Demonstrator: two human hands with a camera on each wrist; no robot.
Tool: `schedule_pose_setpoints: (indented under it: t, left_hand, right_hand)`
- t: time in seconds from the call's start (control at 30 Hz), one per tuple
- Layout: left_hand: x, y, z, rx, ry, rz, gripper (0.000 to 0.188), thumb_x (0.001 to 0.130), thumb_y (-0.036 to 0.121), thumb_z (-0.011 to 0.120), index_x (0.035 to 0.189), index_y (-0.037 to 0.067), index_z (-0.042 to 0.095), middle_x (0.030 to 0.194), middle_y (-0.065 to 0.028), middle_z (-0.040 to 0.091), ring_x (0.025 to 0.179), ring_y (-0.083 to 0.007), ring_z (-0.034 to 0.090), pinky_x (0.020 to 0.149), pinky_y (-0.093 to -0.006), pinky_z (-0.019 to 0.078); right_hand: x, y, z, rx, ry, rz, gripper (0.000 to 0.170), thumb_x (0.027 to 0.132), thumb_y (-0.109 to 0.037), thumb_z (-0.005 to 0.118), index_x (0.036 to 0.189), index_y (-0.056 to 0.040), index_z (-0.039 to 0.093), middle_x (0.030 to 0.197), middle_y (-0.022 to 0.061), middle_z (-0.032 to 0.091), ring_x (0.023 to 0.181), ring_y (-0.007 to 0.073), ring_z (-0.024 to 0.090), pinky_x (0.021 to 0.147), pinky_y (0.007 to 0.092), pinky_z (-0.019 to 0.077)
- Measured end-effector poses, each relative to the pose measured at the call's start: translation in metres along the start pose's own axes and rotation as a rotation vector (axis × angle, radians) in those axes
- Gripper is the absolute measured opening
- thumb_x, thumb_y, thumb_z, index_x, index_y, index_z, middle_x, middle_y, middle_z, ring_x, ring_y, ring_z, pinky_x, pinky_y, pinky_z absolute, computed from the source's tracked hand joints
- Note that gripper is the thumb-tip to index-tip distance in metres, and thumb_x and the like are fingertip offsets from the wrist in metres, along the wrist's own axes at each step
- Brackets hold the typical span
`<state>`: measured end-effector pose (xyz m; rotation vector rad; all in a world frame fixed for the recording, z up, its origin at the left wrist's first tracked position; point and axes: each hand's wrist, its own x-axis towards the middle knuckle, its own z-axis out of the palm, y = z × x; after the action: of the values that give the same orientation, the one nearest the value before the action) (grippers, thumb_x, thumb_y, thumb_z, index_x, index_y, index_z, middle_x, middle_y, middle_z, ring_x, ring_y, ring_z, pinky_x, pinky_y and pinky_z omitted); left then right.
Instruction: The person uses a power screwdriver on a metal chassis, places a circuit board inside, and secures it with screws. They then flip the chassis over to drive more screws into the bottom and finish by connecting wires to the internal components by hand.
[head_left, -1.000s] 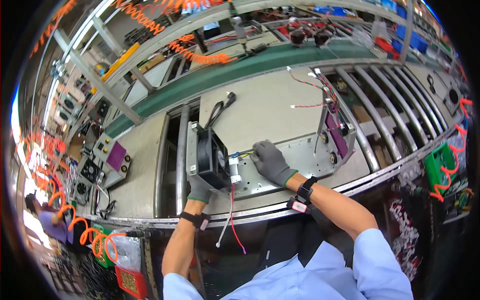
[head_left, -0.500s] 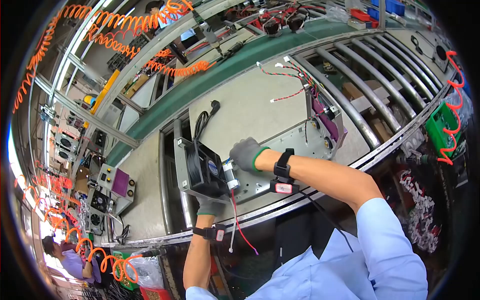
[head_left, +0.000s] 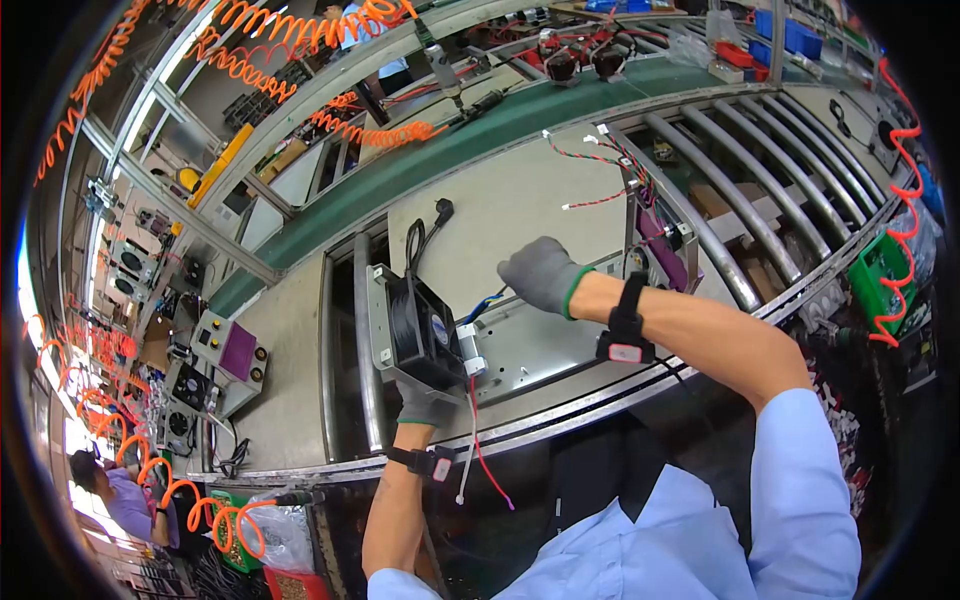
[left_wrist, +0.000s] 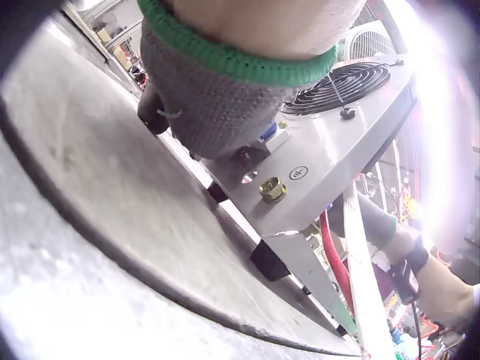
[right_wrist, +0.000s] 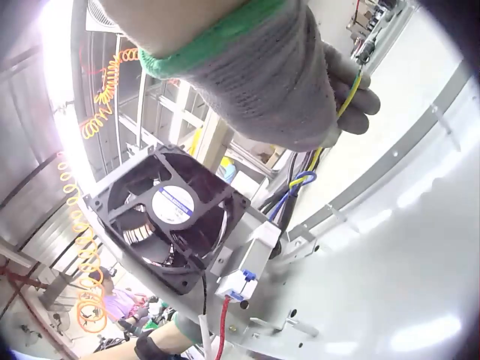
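A metal chassis (head_left: pixel 560 335) lies on the work surface, with a black fan (right_wrist: pixel 172 214) on its upright end panel and a purple panel (head_left: pixel 660 245) at the other end. My gloved right hand (head_left: pixel 545 275), above the chassis floor, pinches a yellow-green wire (right_wrist: pixel 349 96) whose dark-tipped end sticks out past the fingers. Blue and yellow wires run back beside a white terminal block (right_wrist: pixel 251 259) next to the fan. My gloved left hand (left_wrist: pixel 217 105) is low at the panel's outer face, near a brass bolt (left_wrist: pixel 272 189); its fingertips are hidden, and I cannot tell its grip.
A black power cord with a plug (head_left: pixel 440 210) lies behind the fan. Red and white leads (head_left: pixel 480 445) hang over the front edge. Metal rollers (head_left: pixel 735 200) lie to the right, and another unit with a purple panel (head_left: pixel 235 355) stands left. A green belt (head_left: pixel 340 220) runs behind.
My right hand first moved left to the wires by the fan, then back right and away from the terminal block with the wire. The left hand stays at the end panel.
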<state>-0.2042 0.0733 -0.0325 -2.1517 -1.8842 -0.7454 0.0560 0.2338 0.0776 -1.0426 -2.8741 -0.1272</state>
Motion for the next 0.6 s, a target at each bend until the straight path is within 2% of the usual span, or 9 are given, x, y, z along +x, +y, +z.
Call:
schedule_pose_setpoints:
  t: [0.07,0.2,0.3,0.33,0.37,0.47,0.5,0.57,0.6]
  left_hand:
    - [0.0,0.001,0.0,0.012,0.017,0.002,0.017,0.081,0.027,0.068,0.086,0.011,0.068,0.083,-0.0081,0.066,0.079,-0.0306,0.064,0.072,-0.0442,0.0478]
    - [-0.003,0.0,0.002,0.049,-0.067,0.004,0.016,0.08,0.026,0.069,0.085,0.011,0.067,0.082,-0.008,0.065,0.078,-0.0295,0.062,0.07,-0.0429,0.047]
    - [-0.005,0.009,-0.01,0.002,-0.216,-0.053,0.015,0.082,0.017,0.069,0.094,0.01,0.062,0.088,-0.0073,0.06,0.08,-0.0232,0.058,0.069,-0.0363,0.0469]
    - [-0.003,0.014,-0.012,-0.021,-0.193,-0.067,0.015,0.082,0.016,0.068,0.094,0.009,0.062,0.088,-0.0078,0.06,0.08,-0.0237,0.058,0.069,-0.0366,0.0471]
    - [0.0,0.018,-0.014,-0.045,-0.169,-0.08,0.015,0.082,0.015,0.068,0.094,0.009,0.062,0.088,-0.0083,0.06,0.08,-0.0242,0.058,0.069,-0.037,0.0473]
    - [0.005,0.008,0.007,-0.041,0.004,-0.024,0.017,0.078,0.021,0.069,0.09,0.008,0.068,0.084,-0.0118,0.067,0.08,-0.0314,0.065,0.071,-0.0432,0.049]
    - [0.003,-0.001,0.02,-0.113,0.005,-0.055,0.02,0.078,0.021,0.068,0.093,0.008,0.068,0.087,-0.0126,0.068,0.083,-0.0313,0.065,0.073,-0.0426,0.0499]
    - [0.006,0.005,0.01,0.114,0.009,0.04,0.029,0.081,0.021,0.067,0.106,0.006,0.067,0.102,-0.014,0.069,0.094,-0.0282,0.066,0.082,-0.0386,0.052]
    - [0.005,0.002,0.011,0.012,-0.046,-0.018,0.028,0.083,0.021,0.066,0.106,0.006,0.067,0.103,-0.0137,0.068,0.096,-0.0273,0.066,0.083,-0.0383,0.0521]
  right_hand:
    - [-0.01,0.002,0.0,0.063,0.017,0.057,0.016,0.087,-0.014,0.058,0.096,-0.0095,0.071,0.087,0.0127,0.073,0.083,0.0322,0.074,0.07,0.0462,0.056]
    - [-0.024,0.015,-0.005,0.539,0.054,0.141,0.018,0.088,-0.012,0.059,0.096,-0.0072,0.074,0.097,0.017,0.073,0.086,0.0315,0.072,0.075,0.0435,0.0576]
    - [-0.035,0.021,-0.017,1.396,-0.097,0.255,0.038,0.088,-0.016,0.066,0.123,-0.0008,0.059,0.107,0.015,0.07,0.091,0.0267,0.069,0.08,0.037,0.0563]
    - [-0.038,0.023,-0.019,1.68,-0.158,0.293,0.049,0.089,-0.017,0.068,0.132,0.0013,0.054,0.11,0.0144,0.068,0.093,0.0251,0.068,0.082,0.0348,0.0559]
    - [-0.037,0.026,-0.013,2.022,-0.105,0.227,0.067,0.088,-0.022,0.073,0.141,0.0039,0.041,0.117,0.0146,0.063,0.094,0.0239,0.066,0.084,0.0314,0.0551]
    - [-0.038,0.018,0.006,1.799,0.636,0.706,0.067,0.087,-0.025,0.073,0.14,0.0042,0.043,0.122,0.0182,0.061,0.094,0.0251,0.066,0.084,0.0329,0.0552]
    - [-0.04,0.017,0.026,1.388,0.759,0.796,0.063,0.087,-0.026,0.072,0.137,0.0023,0.046,0.125,0.0188,0.061,0.095,0.0247,0.066,0.083,0.0346,0.0548]
    - [-0.062,-0.003,0.027,1.167,0.772,0.717,0.054,0.088,-0.028,0.071,0.131,0.0006,0.053,0.121,0.0188,0.064,0.094,0.025,0.067,0.083,0.0356,0.0546]
    - [-0.07,-0.01,0.027,1.057,0.775,0.675,0.05,0.089,-0.029,0.07,0.128,-0.0003,0.057,0.12,0.0188,0.065,0.094,0.0251,0.068,0.082,0.036,0.0545]
